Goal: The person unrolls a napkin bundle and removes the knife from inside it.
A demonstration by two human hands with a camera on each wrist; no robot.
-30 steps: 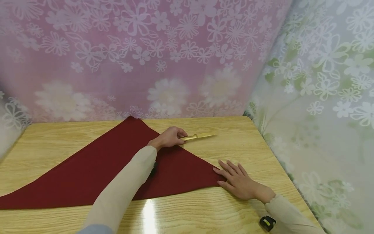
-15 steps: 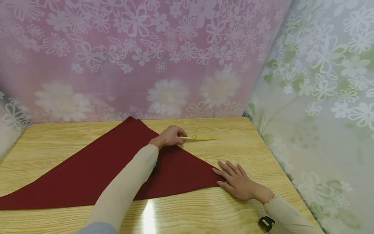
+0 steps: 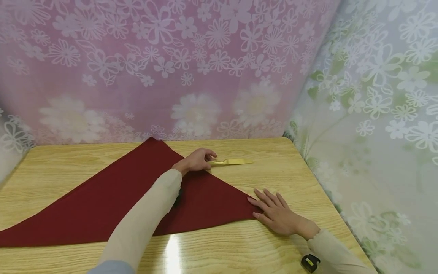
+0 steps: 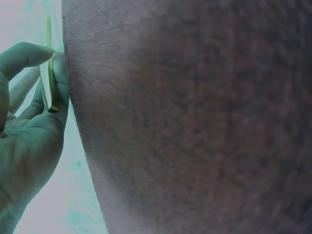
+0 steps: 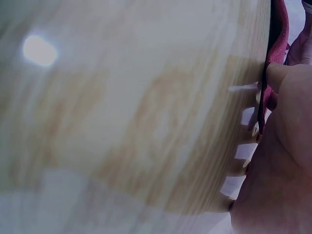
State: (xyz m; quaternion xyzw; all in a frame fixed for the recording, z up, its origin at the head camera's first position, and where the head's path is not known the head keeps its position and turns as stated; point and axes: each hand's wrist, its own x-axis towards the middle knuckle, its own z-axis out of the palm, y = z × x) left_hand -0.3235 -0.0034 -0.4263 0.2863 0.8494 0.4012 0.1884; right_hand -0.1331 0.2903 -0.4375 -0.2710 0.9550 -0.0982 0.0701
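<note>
A dark red cloth (image 3: 137, 190), folded into a large triangle, lies across the table. Over its upper right edge my left hand (image 3: 194, 160) pinches the handle of a gold table knife (image 3: 236, 161), its blade pointing right above the bare wood. In the left wrist view, the knife handle (image 4: 50, 87) lies between thumb and fingers, the cloth (image 4: 170, 117) filling the right side. My right hand (image 3: 280, 217) rests with spread, straight fingers on the cloth's right corner. In the right wrist view, the cloth edge (image 5: 277, 44) shows beside that hand's thumb.
The wooden table (image 3: 280, 175) meets a pink floral curtain (image 3: 154, 95) at the back and a pale floral curtain (image 3: 386, 133) on the right. A black device (image 3: 310, 262) sits at the right wrist.
The knife has turned in my left hand, so its blade now lies nearly level and shows its broad side. The right hand and the cloth keep their places.
</note>
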